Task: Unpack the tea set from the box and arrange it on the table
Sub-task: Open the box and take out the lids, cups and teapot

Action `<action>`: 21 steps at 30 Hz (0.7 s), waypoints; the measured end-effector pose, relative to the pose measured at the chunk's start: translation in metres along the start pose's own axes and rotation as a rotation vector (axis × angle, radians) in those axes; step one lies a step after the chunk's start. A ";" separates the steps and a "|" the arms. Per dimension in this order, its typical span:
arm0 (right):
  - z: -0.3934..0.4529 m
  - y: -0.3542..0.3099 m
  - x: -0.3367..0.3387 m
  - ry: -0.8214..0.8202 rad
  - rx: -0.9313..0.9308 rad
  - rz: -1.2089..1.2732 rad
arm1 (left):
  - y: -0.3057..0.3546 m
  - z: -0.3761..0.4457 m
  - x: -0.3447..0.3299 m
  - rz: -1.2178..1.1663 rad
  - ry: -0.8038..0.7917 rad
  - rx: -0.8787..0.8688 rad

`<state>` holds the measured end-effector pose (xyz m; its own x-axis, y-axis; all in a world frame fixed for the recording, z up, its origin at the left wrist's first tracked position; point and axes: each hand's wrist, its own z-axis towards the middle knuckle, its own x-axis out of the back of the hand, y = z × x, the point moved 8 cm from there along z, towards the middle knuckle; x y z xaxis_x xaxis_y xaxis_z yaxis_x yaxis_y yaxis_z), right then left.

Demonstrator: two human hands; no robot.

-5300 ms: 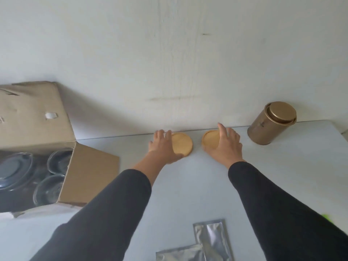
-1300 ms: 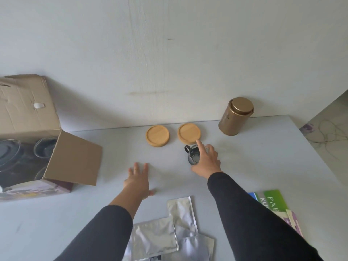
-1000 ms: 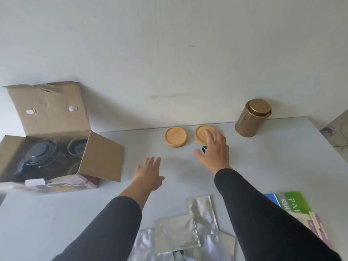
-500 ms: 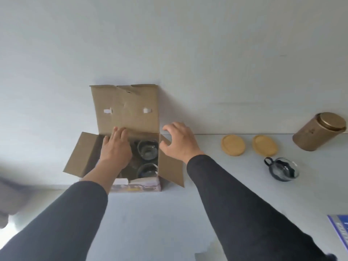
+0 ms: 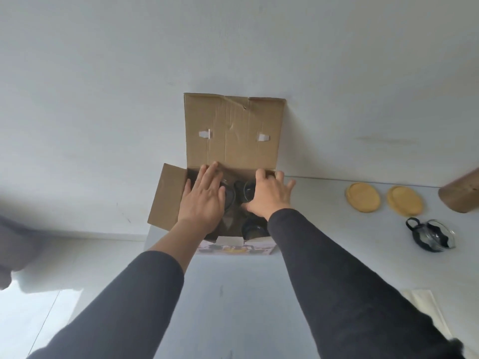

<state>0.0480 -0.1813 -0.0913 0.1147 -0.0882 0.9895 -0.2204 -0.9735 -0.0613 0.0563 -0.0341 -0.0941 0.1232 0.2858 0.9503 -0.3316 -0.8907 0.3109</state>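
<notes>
The open cardboard box [image 5: 233, 130] stands at the table's far left, its lid flap up against the wall. Dark glass pieces fill it: a teapot [image 5: 230, 197] and two glass cups [image 5: 246, 189] [image 5: 252, 229]. My left hand [image 5: 203, 200] lies spread over the teapot on the box's left side. My right hand [image 5: 269, 196] reaches over the rear cup, fingers apart near the box's back edge, thumb beside the cup. Neither hand has lifted anything. To the right, two round wooden coasters [image 5: 362, 197] [image 5: 404, 200] lie by the wall, with a glass cup with a black handle [image 5: 431, 235] in front of them.
A brown tin [image 5: 460, 194] lies at the right edge by the wall. The grey table [image 5: 233, 294] ends just left of the box, with floor beyond. A pale packet [image 5: 425, 307] shows near my right sleeve.
My right hand left the glass cup on the table in front of the coasters. My view swung left to the box, and both hands moved into its opening.
</notes>
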 end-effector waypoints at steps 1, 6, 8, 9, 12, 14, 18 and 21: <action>-0.001 0.002 0.001 0.006 0.006 0.015 | 0.000 0.000 0.000 0.001 -0.003 -0.001; -0.013 0.013 0.022 0.208 0.028 0.275 | 0.000 -0.001 0.000 -0.002 -0.032 -0.001; -0.022 0.021 0.041 0.311 0.077 0.473 | 0.000 -0.001 0.001 -0.002 -0.043 0.007; -0.027 0.027 0.052 0.362 0.101 0.535 | 0.001 -0.002 0.004 -0.005 -0.028 0.021; -0.043 0.056 0.077 0.524 0.112 0.575 | 0.013 -0.006 0.017 -0.077 0.103 0.114; -0.053 0.085 0.082 0.600 0.072 0.550 | 0.035 -0.008 0.025 -0.152 0.178 0.130; -0.075 0.153 0.068 0.654 -0.032 0.473 | 0.115 -0.009 0.022 -0.195 0.237 -0.059; -0.092 0.199 0.050 0.585 -0.102 0.452 | 0.184 -0.017 -0.005 -0.195 0.154 -0.225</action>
<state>-0.0793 -0.3604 -0.0419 -0.5363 -0.3205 0.7808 -0.2163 -0.8420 -0.4942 -0.0215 -0.1928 -0.0413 0.0679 0.5088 0.8582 -0.5162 -0.7182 0.4666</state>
